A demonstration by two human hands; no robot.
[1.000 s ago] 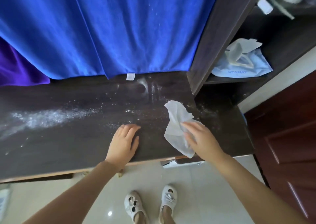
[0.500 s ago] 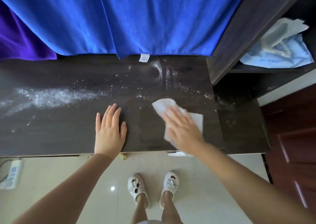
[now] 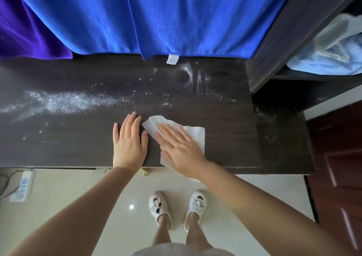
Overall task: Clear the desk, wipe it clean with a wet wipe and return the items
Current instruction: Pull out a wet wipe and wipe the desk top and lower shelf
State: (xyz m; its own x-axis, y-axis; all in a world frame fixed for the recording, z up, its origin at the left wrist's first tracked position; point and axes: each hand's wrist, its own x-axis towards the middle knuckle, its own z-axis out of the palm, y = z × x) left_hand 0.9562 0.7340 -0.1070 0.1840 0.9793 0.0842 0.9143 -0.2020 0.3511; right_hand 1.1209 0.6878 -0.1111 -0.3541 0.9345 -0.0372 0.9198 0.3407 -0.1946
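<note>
Head view, right hand [image 3: 181,150] flat atop wet wipe [image 3: 193,133], left hand [image 3: 129,142] flat beside it, desk [image 3: 58,142].

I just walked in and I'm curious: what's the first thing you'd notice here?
Probably the big blue cloth hanging behind the dark desk. Next, the white powder scattered in a streak across the desk's left half. Near the front edge, the right hand lies flat on a white wipe, with the left hand spread on the desk just beside it.
</note>
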